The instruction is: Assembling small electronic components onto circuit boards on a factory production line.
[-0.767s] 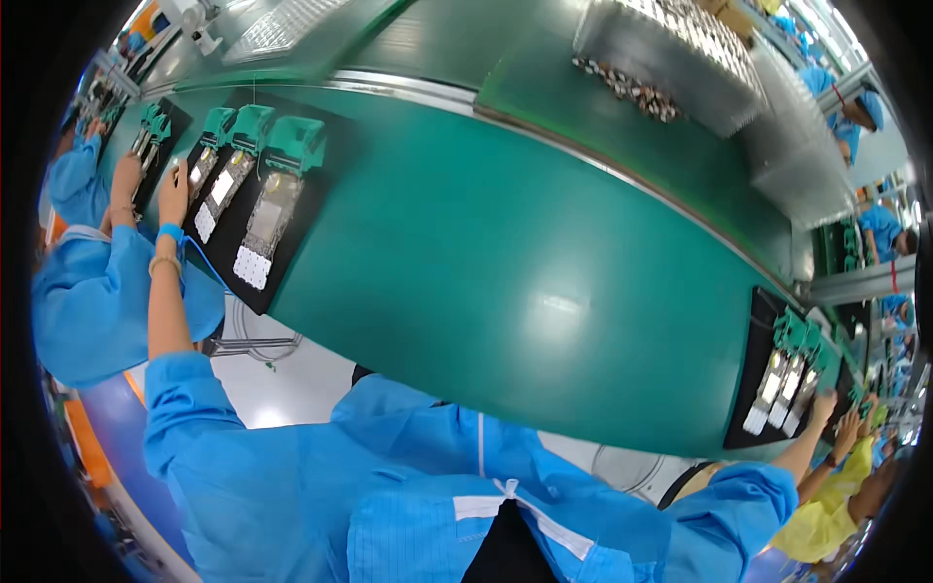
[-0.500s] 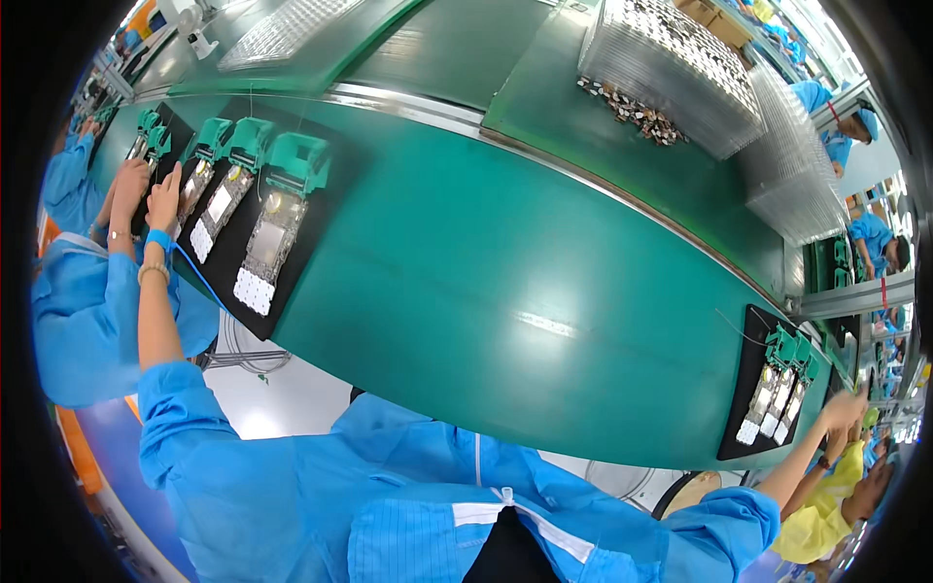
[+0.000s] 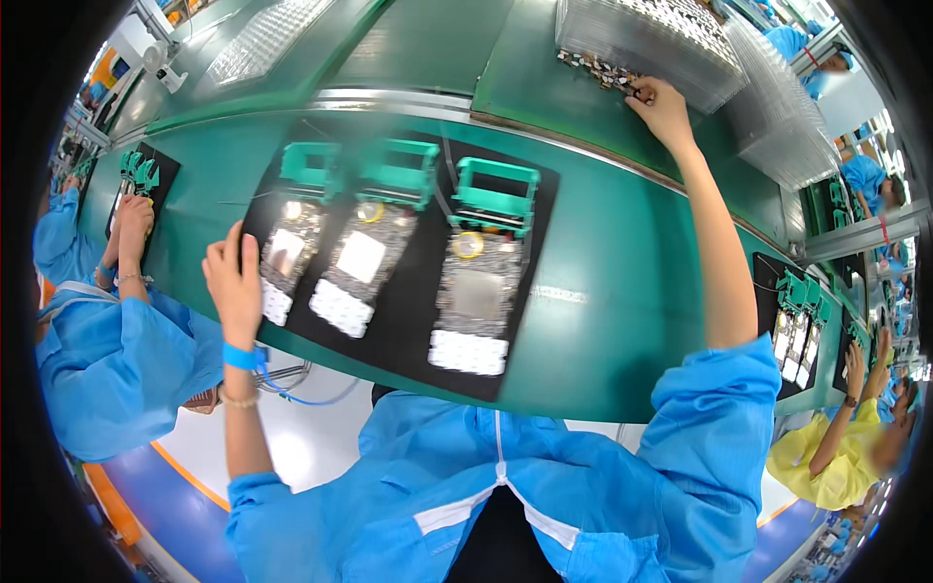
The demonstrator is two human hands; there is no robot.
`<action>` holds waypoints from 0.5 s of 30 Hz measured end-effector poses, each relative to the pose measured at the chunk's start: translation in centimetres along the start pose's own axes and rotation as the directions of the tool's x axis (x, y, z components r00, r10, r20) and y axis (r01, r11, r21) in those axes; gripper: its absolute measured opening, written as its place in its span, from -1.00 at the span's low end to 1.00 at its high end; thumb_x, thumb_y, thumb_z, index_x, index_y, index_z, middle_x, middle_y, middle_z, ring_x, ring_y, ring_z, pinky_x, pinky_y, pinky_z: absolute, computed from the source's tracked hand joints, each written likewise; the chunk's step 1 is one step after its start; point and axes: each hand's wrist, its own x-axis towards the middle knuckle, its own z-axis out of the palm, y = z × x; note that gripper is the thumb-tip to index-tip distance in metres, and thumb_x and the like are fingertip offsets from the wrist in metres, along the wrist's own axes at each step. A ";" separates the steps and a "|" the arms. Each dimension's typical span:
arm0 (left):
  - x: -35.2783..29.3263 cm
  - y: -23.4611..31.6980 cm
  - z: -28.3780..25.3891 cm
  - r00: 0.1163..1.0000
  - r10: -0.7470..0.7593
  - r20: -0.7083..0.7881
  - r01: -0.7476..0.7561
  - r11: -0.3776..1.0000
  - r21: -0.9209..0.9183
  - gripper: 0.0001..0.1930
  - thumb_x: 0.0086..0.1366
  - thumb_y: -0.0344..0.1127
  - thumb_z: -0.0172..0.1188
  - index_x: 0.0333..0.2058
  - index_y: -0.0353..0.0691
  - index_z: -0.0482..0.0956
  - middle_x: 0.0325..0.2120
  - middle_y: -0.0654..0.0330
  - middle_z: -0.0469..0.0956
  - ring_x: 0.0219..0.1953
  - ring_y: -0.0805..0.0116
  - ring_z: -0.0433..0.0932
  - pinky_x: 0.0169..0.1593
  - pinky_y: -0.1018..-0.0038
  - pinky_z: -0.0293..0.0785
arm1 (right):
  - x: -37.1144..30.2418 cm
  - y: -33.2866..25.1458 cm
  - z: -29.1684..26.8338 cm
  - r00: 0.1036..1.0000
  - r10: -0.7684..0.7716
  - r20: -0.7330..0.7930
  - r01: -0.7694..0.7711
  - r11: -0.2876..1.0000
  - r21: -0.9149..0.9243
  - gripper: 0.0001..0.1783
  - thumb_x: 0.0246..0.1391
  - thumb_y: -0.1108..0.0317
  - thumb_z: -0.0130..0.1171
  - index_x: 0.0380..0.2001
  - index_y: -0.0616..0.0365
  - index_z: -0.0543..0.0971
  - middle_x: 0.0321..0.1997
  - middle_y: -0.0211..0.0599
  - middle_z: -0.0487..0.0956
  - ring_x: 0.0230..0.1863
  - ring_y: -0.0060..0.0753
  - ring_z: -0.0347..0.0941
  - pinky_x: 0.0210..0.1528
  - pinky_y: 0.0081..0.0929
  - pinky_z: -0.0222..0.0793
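Note:
My left hand (image 3: 235,291) grips the left edge of a black mat (image 3: 403,282), its thumb lying along the edge. Three long circuit boards lie on this mat: a left board (image 3: 290,251), a middle board (image 3: 362,257) and a right board (image 3: 476,291). Each has a white lower end and sits below a teal-green clamp frame (image 3: 498,189). Far to the right, my right hand (image 3: 666,109) reaches over a pile of small loose parts (image 3: 595,70). Its thumb and fingers pinch at the pile's right end; what is between them is too small to name.
Clear plastic trays (image 3: 646,39) stand stacked behind the pile. A metal rail (image 3: 408,100) divides the green table (image 3: 622,262) from the back surface. Another mat with boards (image 3: 792,325) lies at the right. Co-workers sit at both sides; one's hands (image 3: 134,219) work at the left.
The black mat with its three boards has moved right, from the far left to before me, along with my left hand. My right hand has swung from the far right up to the parts pile.

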 end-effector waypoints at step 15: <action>0.9 3.0 -2.5 0.972 0.233 0.005 -0.232 0.968 -0.094 -0.36 0.12 0.07 0.16 0.00 -0.35 0.37 -0.22 -0.01 0.35 -0.18 0.05 0.31 -0.16 0.21 0.20 | 1.5 -21.4 0.9 0.978 -0.203 -0.040 0.207 0.958 0.201 -0.75 0.14 0.40 0.06 -0.11 0.15 0.57 -0.28 -0.42 0.59 -0.30 -0.72 0.43 -0.20 -0.70 0.33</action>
